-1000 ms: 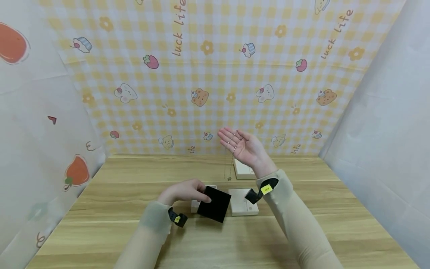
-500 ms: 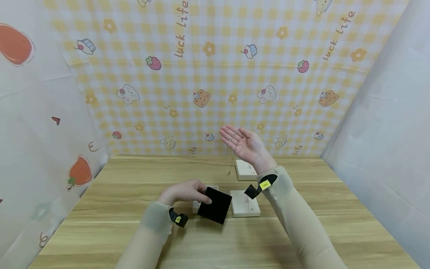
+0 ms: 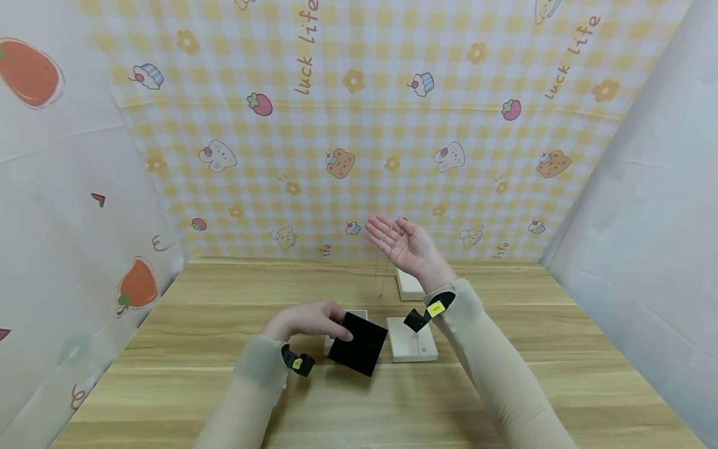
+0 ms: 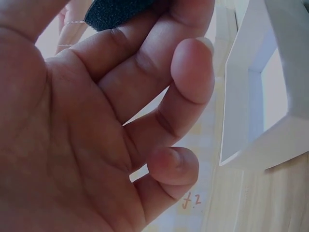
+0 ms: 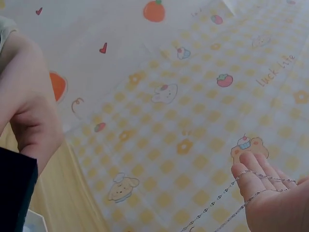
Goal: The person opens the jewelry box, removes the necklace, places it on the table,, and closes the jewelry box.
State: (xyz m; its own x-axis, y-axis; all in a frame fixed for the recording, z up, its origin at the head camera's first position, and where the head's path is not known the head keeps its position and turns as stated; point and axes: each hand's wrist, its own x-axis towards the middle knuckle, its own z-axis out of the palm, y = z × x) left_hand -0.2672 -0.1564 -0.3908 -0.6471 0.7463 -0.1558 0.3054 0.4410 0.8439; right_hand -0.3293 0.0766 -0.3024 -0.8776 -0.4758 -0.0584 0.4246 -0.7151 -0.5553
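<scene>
My left hand (image 3: 311, 319) pinches a thin black square foam pad (image 3: 361, 346) between thumb and fingers, tilted over the table. Its dark, grainy edge (image 4: 113, 13) shows at the top of the left wrist view. Behind the pad, mostly covered by it, stands an open white box (image 4: 263, 145). Raised farther back, my right hand (image 3: 414, 251) is palm up with its fingers straight. A thin silver chain necklace (image 5: 211, 205) lies across those fingers, and a loop of it dangles below the hand.
One flat white box (image 3: 412, 349) with a small printed design lies right of the pad. Another white box (image 3: 409, 287) sits farther back, partly behind the right wrist. A patterned yellow checked cloth (image 3: 359, 125) rises at the rear edge of the wooden table (image 3: 235, 287).
The hanging end of the necklace sways slightly. Both hands keep nearly the same pose, the left still pinching the foam pad, while the head view shifts a little.
</scene>
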